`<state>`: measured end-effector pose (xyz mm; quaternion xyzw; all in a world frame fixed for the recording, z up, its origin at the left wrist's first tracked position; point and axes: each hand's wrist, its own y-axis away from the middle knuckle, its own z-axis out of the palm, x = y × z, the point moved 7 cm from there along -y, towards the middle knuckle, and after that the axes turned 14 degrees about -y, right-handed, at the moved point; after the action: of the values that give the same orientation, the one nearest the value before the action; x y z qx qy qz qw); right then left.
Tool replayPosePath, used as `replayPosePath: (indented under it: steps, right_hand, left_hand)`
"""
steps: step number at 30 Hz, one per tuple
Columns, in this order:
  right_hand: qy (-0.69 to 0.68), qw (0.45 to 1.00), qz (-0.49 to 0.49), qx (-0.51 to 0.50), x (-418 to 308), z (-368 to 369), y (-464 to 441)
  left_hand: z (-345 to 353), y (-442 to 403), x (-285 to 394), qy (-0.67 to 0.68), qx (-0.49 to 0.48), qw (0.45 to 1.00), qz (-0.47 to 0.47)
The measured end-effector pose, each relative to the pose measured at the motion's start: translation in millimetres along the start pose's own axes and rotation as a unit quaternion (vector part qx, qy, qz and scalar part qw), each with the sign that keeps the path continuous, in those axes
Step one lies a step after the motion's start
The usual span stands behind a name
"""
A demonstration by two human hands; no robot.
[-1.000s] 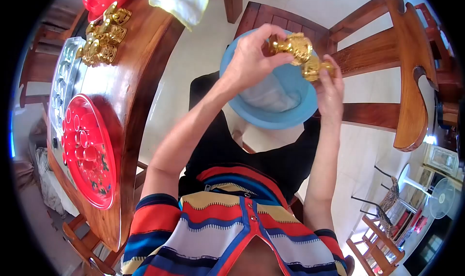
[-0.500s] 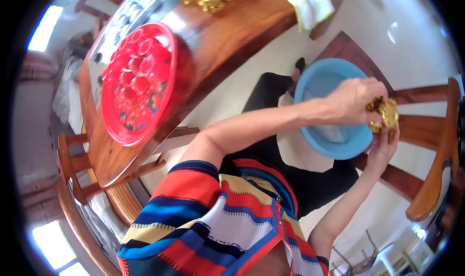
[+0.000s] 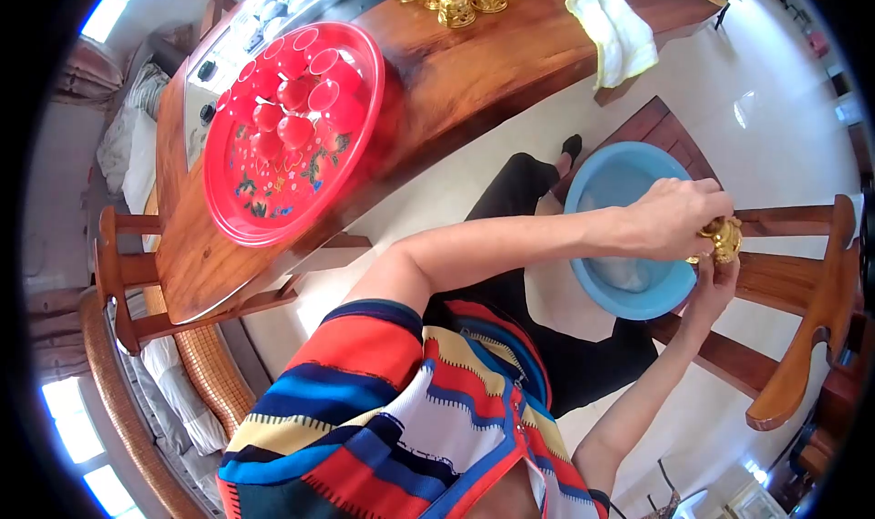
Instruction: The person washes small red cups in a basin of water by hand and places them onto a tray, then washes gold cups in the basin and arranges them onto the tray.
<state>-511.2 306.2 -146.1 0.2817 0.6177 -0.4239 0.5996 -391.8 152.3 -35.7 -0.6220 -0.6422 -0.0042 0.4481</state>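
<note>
My left hand point(image 3: 676, 216) is closed on one side of a small shiny gold ornate cup point(image 3: 726, 239), its fingers curled over the top. From below, the fingers of my right hand point(image 3: 715, 287) grip the same cup. Both hands hold it over the right rim of a light blue basin point(image 3: 588, 277). Inside the basin lies something whitish in what looks like water, partly hidden by my left forearm. My fingers cover much of the cup.
On the wooden table point(image 3: 492, 77) stand a red tray point(image 3: 273, 214) with several red cups point(image 3: 296, 130), several gold ornate cups point(image 3: 456, 4) and a pale yellow-white cloth point(image 3: 611, 36) over the edge. A wooden chair point(image 3: 802, 373) is right of the basin.
The view has shifted, so the table and basin appear moved. Both hands still grip the gold cup, which has turned slightly between them.
</note>
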Motion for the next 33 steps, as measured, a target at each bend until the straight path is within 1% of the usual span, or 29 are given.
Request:
replayPosePath:
  steps: [2,3,4,5,6,7,9,10,11,12,13,14,16,17,18,19,20,21,22,24,25,26,27,28,30,31,32,33]
  right_hand:
    - [-0.039,0.999,0.016,0.034,-7,7,4]
    - [0.093,0.995,0.017,0.024,28,-9,-1]
    - [0.419,0.906,-0.012,-0.058,47,-9,4]
    - [0.437,0.896,-0.05,-0.065,56,-13,17]
    - [0.45,0.887,-0.085,-0.066,61,-7,27]
    - [0.446,0.888,-0.089,-0.069,58,4,25]
    - [0.303,0.953,-0.029,0.002,38,1,27]
    - [0.298,0.954,-0.035,0.004,31,8,19]
    - [0.241,0.97,-0.041,-0.005,22,15,10]
    - [0.184,0.982,-0.045,-0.015,12,24,4]
    - [0.119,0.99,-0.075,-0.031,-4,39,-2]
    - [0.055,0.992,-0.103,-0.046,-25,58,-4]
    - [0.039,0.988,-0.108,-0.099,-85,112,6]
    - [0.016,0.985,-0.114,-0.127,-110,137,12]
    - [-0.007,0.981,-0.119,-0.155,-130,162,18]
    - [-0.04,0.974,-0.106,-0.196,-145,188,25]
    - [-0.072,0.964,-0.095,-0.237,-157,214,30]
    - [-0.104,0.95,-0.099,-0.278,-165,241,36]
    - [-0.136,0.932,-0.102,-0.319,-173,268,41]
    - [-0.176,0.902,-0.098,-0.382,-184,322,52]
    - [-0.129,0.889,-0.198,-0.391,-192,344,53]
    - [-0.083,0.866,-0.296,-0.395,-199,366,59]
    - [-0.093,0.854,-0.317,-0.403,-201,384,63]
    - [-0.08,0.853,-0.319,-0.406,-207,399,71]
    - [-0.059,0.817,-0.397,-0.413,-212,426,82]
    - [-0.053,0.803,-0.42,-0.419,-211,438,88]
    - [-0.05,0.795,-0.423,-0.433,-209,450,92]
    - [-0.035,0.799,-0.404,-0.445,-203,463,94]
  left_hand:
    - [23,15,-29,-0.099,-0.037,0.993,-0.058]
    - [45,35,-50,-0.161,-0.103,0.977,-0.091]
    - [62,51,-65,-0.223,-0.164,0.953,-0.126]
    - [58,54,-56,-0.224,-0.159,0.953,-0.125]
    - [46,60,-46,-0.186,-0.151,0.963,-0.123]
    - [29,65,-39,-0.149,-0.138,0.971,-0.128]
    - [-24,58,-9,-0.106,-0.094,0.984,-0.107]
    - [-49,56,2,-0.12,-0.079,0.985,-0.091]
    - [-74,58,12,-0.133,-0.063,0.986,-0.078]
    - [-102,62,18,-0.122,-0.013,0.99,-0.069]
    - [-133,68,23,-0.138,0.026,0.988,-0.064]
    - [-165,74,29,-0.186,0.06,0.98,-0.042]
    - [-228,94,34,-0.245,0.087,0.961,-0.091]
    - [-256,108,38,-0.287,0.097,0.94,-0.156]
    - [-283,124,33,-0.299,0.14,0.927,-0.181]
    - [-310,146,10,-0.251,0.141,0.927,-0.242]
    - [-333,164,4,-0.191,0.137,0.898,-0.372]
    - [-359,178,-6,-0.195,0.14,0.906,-0.349]
    - [-381,192,-14,-0.206,0.163,0.904,-0.337]
    - [-417,217,-29,-0.335,0.126,0.851,-0.385]
    - [-425,226,-34,-0.334,0.134,0.847,-0.39]
    - [-432,235,-42,-0.349,0.12,0.836,-0.406]
    - [-437,242,-50,-0.363,0.103,0.824,-0.422]
    - [-441,248,-58,-0.361,0.106,0.821,-0.43]
    - [-442,257,-80,-0.343,0.072,0.829,-0.435]
    - [-442,257,-84,-0.357,0.065,0.832,-0.42]
    - [-441,259,-89,-0.352,0.063,0.829,-0.43]
    - [-441,256,-91,-0.371,0.052,0.821,-0.431]
